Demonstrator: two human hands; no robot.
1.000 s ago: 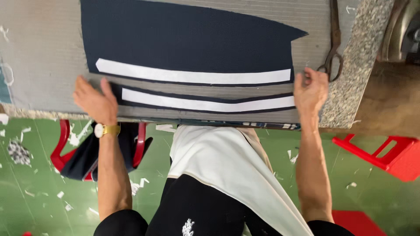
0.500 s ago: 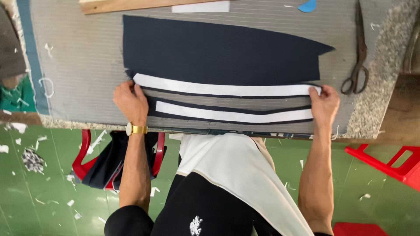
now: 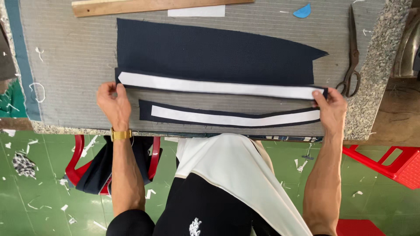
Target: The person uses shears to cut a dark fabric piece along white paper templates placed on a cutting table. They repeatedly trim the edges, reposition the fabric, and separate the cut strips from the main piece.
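Near table edge: lower navy strip (image 3: 232, 118), white-lined, lies untouched | left hand (image 3: 114, 105) and right hand (image 3: 331, 107) pinch the upper navy strip's (image 3: 218, 86) ends | judged light, limp; best gripped at both ends | beyond: large navy panel (image 3: 210, 52), scissors (image 3: 351, 52)

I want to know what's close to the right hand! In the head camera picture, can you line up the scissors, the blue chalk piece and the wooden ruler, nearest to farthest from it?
From the right hand:
1. Scissors: just above the hand, at the table's right edge.
2. Blue chalk piece: higher up, near the top edge, slightly left.
3. Wooden ruler: far across at the top left.
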